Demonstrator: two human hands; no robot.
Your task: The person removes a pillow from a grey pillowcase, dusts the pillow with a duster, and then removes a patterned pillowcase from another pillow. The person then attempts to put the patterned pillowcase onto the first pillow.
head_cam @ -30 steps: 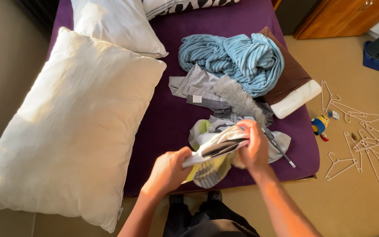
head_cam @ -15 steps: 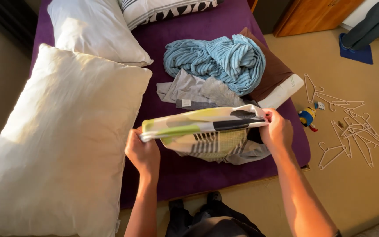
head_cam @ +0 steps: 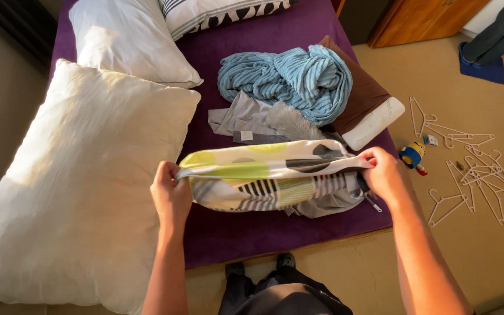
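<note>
- Left hand (head_cam: 171,195) pinches the left end of a patterned fabric cover (white with green and grey dots, black stripes) (head_cam: 263,175); fingers closed tight on the edge.
- Right hand (head_cam: 385,174) clamps the right end the same way, closed on the cloth.
- Cover is stretched level between the two hands, above the near edge of the purple bedspread (head_cam: 252,233), lower half sagging onto it.
- Just behind it: crumpled grey garment (head_cam: 246,119); farther back, bunched light-blue ribbed blanket (head_cam: 287,79), beside a brown cushion (head_cam: 363,90).
- Large white pillow (head_cam: 83,175) lies left, near the left hand.
- White plastic hangers (head_cam: 468,175) scattered on the floor, right.
- To do this well, my read: keep tension even, both ends level, so the top edge stays straight.
- Grip at corners, not mid-seam, else the slack half twists.
- Keep the hanging part clear of the grey garment so it doesn't snag.
</note>
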